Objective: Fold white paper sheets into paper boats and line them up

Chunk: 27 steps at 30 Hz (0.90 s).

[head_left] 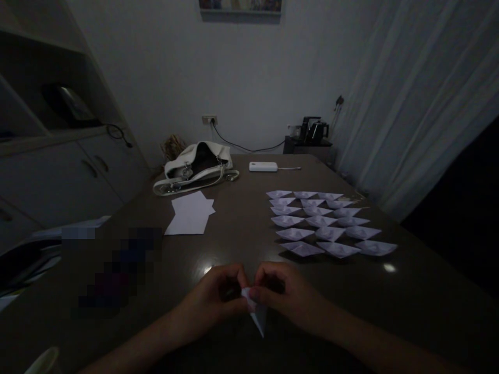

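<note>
Between my two hands is a small piece of folded white paper (pixel 259 317), its pointed end hanging down toward me. My left hand (pixel 216 293) pinches its left side between thumb and fingers. From the right, my right hand (pixel 286 291) grips the upper edge, thumb laid over the paper. Part of the folds is hidden behind the fingers. Beyond my right hand, several folded paper boats (pixel 319 221) stand in rows on the dark table (pixel 234 221). Loose white paper sheets (pixel 189 215) lie in an overlapping pile past my left hand.
A white handbag (pixel 198 161) rests at the table's far left, with a white device (pixel 263 167) and its short cord to the right. At the lower left edge is a cup rim (pixel 49 356). A dark kettle (pixel 317 132) stands behind the table. A blurred-out patch covers the table's left.
</note>
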Available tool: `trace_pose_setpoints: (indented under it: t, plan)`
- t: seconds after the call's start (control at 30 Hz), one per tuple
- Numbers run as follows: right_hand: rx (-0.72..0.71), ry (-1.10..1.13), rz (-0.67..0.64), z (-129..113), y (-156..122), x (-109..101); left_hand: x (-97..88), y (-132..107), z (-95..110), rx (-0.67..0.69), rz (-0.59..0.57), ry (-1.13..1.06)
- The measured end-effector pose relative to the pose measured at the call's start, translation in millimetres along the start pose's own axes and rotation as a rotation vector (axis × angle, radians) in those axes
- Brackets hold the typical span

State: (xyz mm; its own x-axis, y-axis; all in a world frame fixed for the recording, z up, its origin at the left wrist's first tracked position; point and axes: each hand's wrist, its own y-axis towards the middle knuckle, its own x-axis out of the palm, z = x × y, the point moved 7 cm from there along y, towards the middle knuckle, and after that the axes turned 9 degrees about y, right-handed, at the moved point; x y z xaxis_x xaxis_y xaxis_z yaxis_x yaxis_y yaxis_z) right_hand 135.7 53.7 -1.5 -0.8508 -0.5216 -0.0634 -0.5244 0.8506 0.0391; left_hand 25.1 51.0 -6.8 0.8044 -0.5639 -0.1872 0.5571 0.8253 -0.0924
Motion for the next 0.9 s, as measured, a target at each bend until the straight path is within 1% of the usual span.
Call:
trace_pose_setpoints:
  t: [0.07, 0.13, 0.2, 0.23, 0.3, 0.37, 0.4, 0.43, 0.47, 0.53, 0.57, 0.63, 0.67, 0.73, 0.83, 0.9]
  plan:
    - [-0.015, -0.035, 0.005, -1, -1, 0, 1.7, -1, -1, 0.010, -0.033, -0.032]
    - [-0.037, -0.071, 0.030, -4, -3, 0, 2.5, -1, 2, 0.051, -0.054, -0.049]
    - [-0.065, -0.089, 0.051, -7, -3, -1, 1.5, -2, 6, 0.087, -0.051, -0.020]
    - [-0.092, -0.093, 0.065, -9, -3, -2, -0.5, -2, 7, 0.088, -0.030, 0.006]
    - [-0.151, -0.101, 0.122, -13, -2, -10, -8.8, -2, 10, 0.095, 0.068, 0.063]
    - [-0.159, -0.111, 0.205, -12, -1, -21, -19.5, -5, 14, 0.135, 0.196, 0.148]
    - [-0.131, -0.096, 0.225, -8, 1, -26, -23.7, -7, 17, 0.177, 0.251, 0.219]
    - [-0.078, -0.057, 0.213, -2, 2, -27, -26.0, -10, 21, 0.232, 0.289, 0.309]
    - [-0.010, 0.003, 0.179, 6, 4, -26, -25.4, -12, 26, 0.299, 0.297, 0.408]
    - [0.130, 0.182, 0.079, 23, 7, -18, -17.2, -16, 33, 0.438, 0.239, 0.587]
    - [0.189, 0.259, 0.075, 31, 8, -16, -11.0, -18, 35, 0.501, 0.183, 0.652]
    - [0.278, 0.361, 0.116, 43, 8, -13, 1.3, -21, 36, 0.575, 0.059, 0.744]
    - [0.293, 0.385, 0.136, 46, 8, -13, 6.0, -22, 36, 0.596, 0.015, 0.777]
    - [0.263, 0.364, 0.141, 46, 10, -12, 11.8, -23, 37, 0.618, -0.031, 0.824]
    - [0.181, 0.250, 0.125, 40, 11, -13, 14.3, -24, 39, 0.642, -0.029, 0.827]
    - [0.188, 0.238, 0.145, 40, 10, -15, 15.1, -24, 38, 0.639, -0.020, 0.823]
